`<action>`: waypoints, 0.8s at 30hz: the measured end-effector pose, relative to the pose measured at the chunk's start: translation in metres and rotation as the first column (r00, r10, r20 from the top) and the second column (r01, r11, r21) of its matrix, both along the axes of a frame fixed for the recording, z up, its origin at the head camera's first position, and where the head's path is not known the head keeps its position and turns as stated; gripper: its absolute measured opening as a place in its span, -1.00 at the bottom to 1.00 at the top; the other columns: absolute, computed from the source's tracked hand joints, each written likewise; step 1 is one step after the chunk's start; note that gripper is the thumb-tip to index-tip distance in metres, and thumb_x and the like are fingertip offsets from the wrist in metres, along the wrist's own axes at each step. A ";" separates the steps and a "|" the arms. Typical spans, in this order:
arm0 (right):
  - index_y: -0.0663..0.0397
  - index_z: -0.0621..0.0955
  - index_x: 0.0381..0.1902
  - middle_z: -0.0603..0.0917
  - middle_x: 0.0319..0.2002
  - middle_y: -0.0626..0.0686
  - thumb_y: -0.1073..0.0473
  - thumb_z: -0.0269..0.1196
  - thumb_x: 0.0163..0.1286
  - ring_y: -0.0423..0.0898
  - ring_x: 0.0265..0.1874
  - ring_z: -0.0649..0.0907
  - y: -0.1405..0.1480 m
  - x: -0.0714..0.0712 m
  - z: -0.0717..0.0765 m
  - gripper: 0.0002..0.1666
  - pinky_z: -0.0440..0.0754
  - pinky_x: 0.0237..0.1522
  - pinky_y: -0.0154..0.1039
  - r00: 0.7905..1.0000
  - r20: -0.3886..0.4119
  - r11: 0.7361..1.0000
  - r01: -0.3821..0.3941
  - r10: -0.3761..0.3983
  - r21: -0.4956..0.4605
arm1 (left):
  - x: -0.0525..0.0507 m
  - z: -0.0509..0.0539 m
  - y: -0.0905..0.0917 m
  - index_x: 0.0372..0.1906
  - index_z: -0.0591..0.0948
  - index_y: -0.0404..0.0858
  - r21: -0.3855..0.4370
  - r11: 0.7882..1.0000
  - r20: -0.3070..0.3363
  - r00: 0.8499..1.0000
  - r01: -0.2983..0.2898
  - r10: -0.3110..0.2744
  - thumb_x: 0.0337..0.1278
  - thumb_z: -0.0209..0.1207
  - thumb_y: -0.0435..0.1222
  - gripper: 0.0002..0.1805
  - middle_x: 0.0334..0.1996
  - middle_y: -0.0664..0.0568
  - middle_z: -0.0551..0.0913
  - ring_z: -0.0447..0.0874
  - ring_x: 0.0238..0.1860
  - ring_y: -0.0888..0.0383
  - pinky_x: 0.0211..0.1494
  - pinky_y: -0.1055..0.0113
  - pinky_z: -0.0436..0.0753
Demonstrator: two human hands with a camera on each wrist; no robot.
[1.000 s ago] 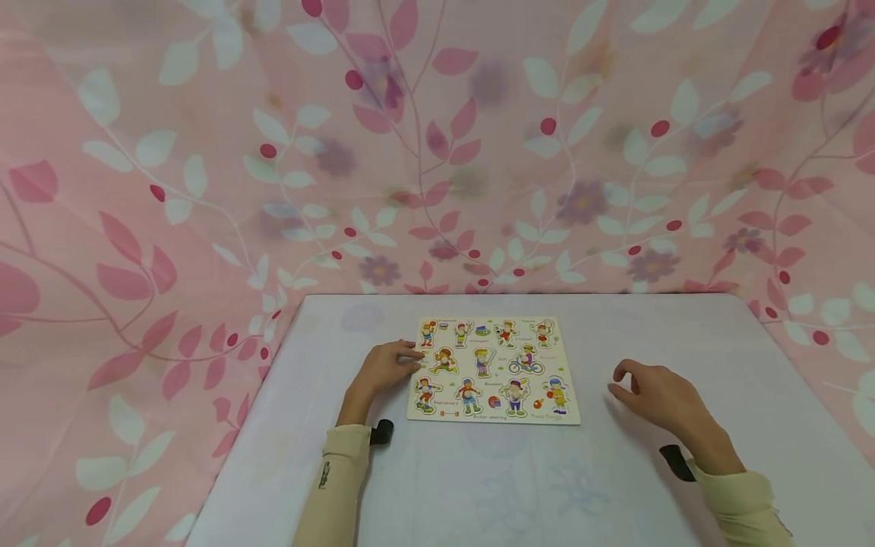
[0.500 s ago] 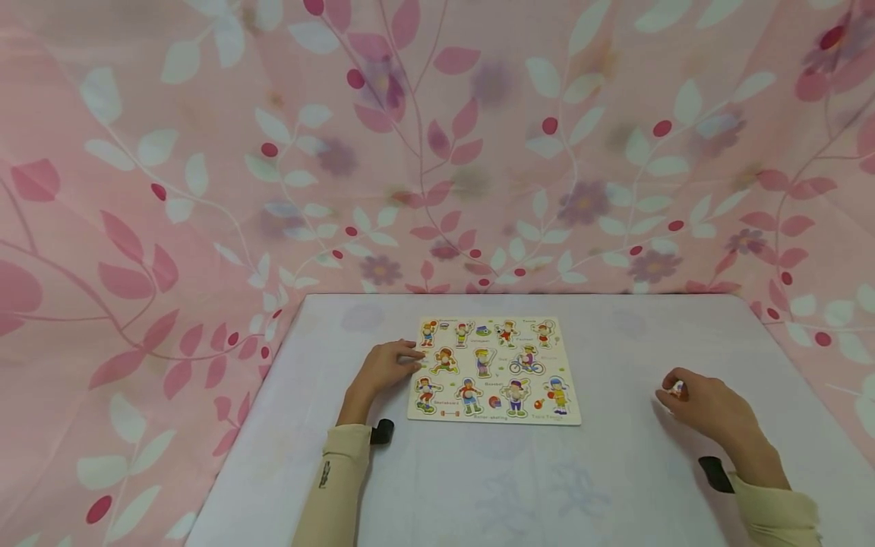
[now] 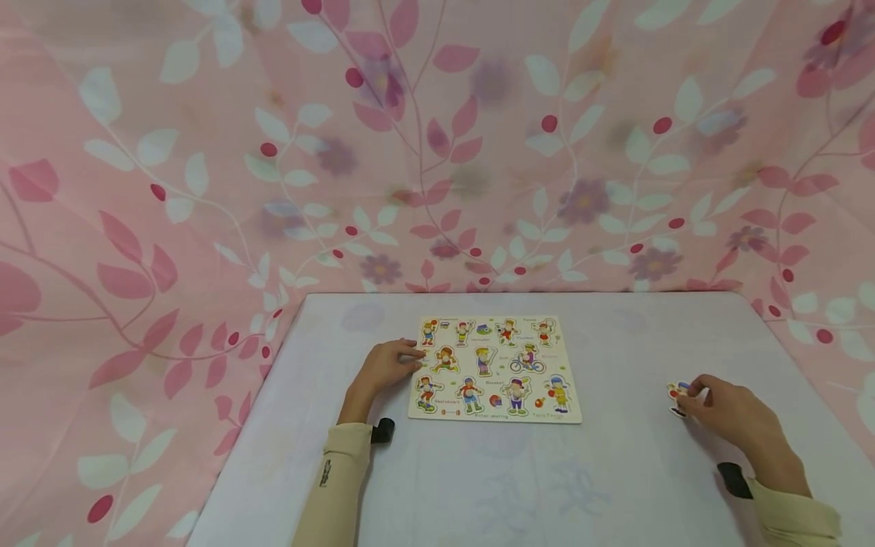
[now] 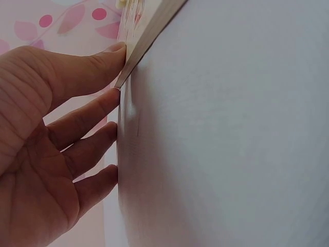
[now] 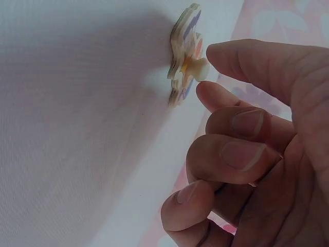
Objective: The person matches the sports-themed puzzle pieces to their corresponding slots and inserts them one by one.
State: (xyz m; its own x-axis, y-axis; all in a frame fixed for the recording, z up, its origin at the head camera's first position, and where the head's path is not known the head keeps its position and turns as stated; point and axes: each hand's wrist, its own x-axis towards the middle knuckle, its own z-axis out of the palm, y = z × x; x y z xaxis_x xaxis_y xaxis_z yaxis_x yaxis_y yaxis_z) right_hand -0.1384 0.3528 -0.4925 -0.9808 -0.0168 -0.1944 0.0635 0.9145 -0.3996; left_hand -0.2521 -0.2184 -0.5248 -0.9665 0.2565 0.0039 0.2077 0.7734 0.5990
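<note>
A cream wooden peg puzzle board [image 3: 494, 370] with painted sports figures lies flat on the table. My left hand [image 3: 384, 368] rests at its left edge, fingers extended. In the left wrist view, the thumb [image 4: 97, 67] and index fingertip touch the board's edge [image 4: 149, 38]. Off to the right, a small painted puzzle piece [image 3: 675, 398] lies on the tablecloth, partly covered by the fingers of my right hand [image 3: 734, 418]. In the right wrist view, the piece's pale knob [image 5: 198, 68] stands between thumb and index fingertip, with slight gaps around it. The other fingers are loosely bent.
A pale cloth covers the table [image 3: 519, 486]. A pink floral curtain [image 3: 437, 152] hangs behind it and along the sides. A dark wrist camera [image 3: 383, 431] sits at the left sleeve, another dark wrist camera [image 3: 734, 480] at the right.
My right hand has moved right, away from the board. The puzzle piece, held in its fingers half a second ago, now lies on the cloth. My left hand and the board have stayed put.
</note>
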 end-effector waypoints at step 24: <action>0.16 0.54 -0.17 0.57 -0.41 0.00 -0.06 0.18 0.36 -0.11 -0.51 0.50 -0.003 -0.009 -0.004 -0.63 0.38 -0.56 -0.22 1.000 -0.004 1.000 0.010 -0.010 -0.002 | 0.001 0.004 0.000 -0.08 0.79 -0.09 -0.013 1.000 0.006 1.000 0.007 -0.007 0.13 0.38 -0.22 -0.76 0.18 0.01 0.61 0.39 0.35 -0.04 0.41 -0.01 0.28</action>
